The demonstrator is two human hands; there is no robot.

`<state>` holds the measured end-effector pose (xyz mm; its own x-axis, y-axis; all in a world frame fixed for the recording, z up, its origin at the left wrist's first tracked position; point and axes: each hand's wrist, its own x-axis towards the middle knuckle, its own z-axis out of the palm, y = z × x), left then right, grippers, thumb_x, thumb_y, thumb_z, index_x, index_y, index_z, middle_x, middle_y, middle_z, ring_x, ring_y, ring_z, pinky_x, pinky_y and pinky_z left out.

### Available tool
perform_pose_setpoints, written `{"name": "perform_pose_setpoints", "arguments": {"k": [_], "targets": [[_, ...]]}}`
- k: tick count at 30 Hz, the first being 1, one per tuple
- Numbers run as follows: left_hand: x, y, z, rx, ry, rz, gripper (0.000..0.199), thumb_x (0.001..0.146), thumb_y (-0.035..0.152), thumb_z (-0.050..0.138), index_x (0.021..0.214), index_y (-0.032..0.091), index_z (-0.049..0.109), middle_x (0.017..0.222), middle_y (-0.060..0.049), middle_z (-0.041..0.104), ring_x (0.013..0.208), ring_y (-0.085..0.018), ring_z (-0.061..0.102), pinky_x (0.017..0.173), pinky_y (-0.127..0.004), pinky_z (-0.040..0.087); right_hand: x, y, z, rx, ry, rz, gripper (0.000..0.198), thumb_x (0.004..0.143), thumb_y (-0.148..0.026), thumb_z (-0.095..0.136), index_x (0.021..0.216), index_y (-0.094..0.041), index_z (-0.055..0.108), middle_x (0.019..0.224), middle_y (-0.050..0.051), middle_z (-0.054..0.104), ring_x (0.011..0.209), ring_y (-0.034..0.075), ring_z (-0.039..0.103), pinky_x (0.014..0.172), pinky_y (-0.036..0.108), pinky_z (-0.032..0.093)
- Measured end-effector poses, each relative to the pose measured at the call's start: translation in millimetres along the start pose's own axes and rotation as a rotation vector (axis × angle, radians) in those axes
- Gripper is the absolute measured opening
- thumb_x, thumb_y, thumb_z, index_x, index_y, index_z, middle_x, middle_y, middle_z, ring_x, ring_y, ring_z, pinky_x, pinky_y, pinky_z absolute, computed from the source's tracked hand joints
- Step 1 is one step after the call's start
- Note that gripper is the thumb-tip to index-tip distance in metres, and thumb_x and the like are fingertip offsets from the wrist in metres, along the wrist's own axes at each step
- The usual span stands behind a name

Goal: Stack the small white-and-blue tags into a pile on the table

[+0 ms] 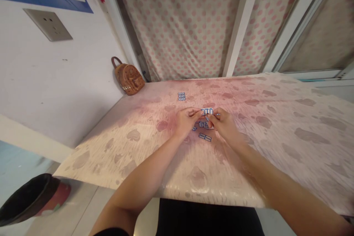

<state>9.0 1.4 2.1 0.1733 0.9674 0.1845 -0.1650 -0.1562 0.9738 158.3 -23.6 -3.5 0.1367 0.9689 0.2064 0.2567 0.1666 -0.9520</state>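
Between my hands is a small white sheet with blue-edged rectangles (207, 111), raised a little above the table. My left hand (189, 118) pinches its left edge between thumb and fingers. At its right side, my right hand (221, 119) is closed on the same sheet, and part of the sheet is hidden by the fingers. Below the hands lies a loose group of blue-and-white pieces (204, 124), partly covered by the right hand. Nearer to me is a flat blue-edged strip (205, 137). Farther off lies a blue-and-white grid-like piece (181, 96).
A patterned cloth covers the table (143, 162). A small brown backpack (129, 78) leans against the wall at the back left. On the floor at the lower left stands a dark-lined bin (33, 197). A dotted curtain (182, 25) hangs behind the table.
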Motion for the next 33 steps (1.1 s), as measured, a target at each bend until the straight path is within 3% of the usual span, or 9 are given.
{"name": "perform_pose_setpoints", "arguments": {"k": [13,17,20,23,28,33], "targets": [[-1,2,1,0.053,0.041,0.019,0.008,0.081,0.023,0.072,0.079,0.016,0.073,0.08,-0.005,0.076,0.071,-0.018,0.073,0.07,-0.028,0.058,-1,-2,0,-0.028,-0.039,0.005,0.02,0.081,-0.039,0.058,0.074,-0.023,0.049,0.053,-0.003,0.058,0.048,0.013,0.052,0.051,0.028,0.036],[8,3,-12,0.014,0.119,0.042,0.011,0.08,0.025,0.073,0.081,0.014,0.073,0.083,-0.006,0.076,0.073,-0.017,0.073,0.07,-0.028,0.058,1,2,-4,-0.172,-0.138,-0.067,0.017,0.082,-0.034,0.057,0.071,-0.023,0.049,0.059,-0.001,0.061,0.055,0.015,0.056,0.057,0.029,0.04],[15,9,-24,0.0,0.209,0.062,0.01,0.079,0.023,0.074,0.081,0.013,0.073,0.079,-0.006,0.075,0.073,-0.017,0.073,0.07,-0.027,0.058,3,4,-9,-0.318,-0.075,-0.154,0.007,0.083,-0.025,0.052,0.079,-0.022,0.057,0.072,0.001,0.067,0.066,0.017,0.061,0.063,0.03,0.044],[19,15,-31,0.011,0.276,0.062,0.011,0.079,0.024,0.075,0.079,0.013,0.073,0.074,-0.005,0.074,0.071,-0.016,0.072,0.072,-0.027,0.058,5,9,-12,-0.439,-0.076,-0.248,0.021,0.084,-0.015,0.046,0.088,-0.022,0.064,0.09,0.004,0.072,0.083,0.02,0.065,0.075,0.033,0.047],[20,17,-30,0.003,0.295,0.031,0.01,0.078,0.023,0.075,0.078,0.013,0.072,0.073,-0.004,0.074,0.069,-0.016,0.072,0.068,-0.025,0.057,8,25,-5,-0.637,-0.198,-0.353,0.018,0.082,-0.013,0.055,0.092,-0.02,0.067,0.103,0.009,0.07,0.099,0.024,0.063,0.088,0.038,0.046],[19,15,-28,0.024,0.269,0.023,0.011,0.077,0.024,0.075,0.08,0.014,0.073,0.075,-0.005,0.074,0.07,-0.016,0.072,0.065,-0.023,0.055,8,29,1,-0.713,-0.263,-0.383,0.017,0.078,-0.019,0.067,0.095,-0.018,0.067,0.098,0.009,0.066,0.095,0.024,0.062,0.084,0.037,0.046]]}}
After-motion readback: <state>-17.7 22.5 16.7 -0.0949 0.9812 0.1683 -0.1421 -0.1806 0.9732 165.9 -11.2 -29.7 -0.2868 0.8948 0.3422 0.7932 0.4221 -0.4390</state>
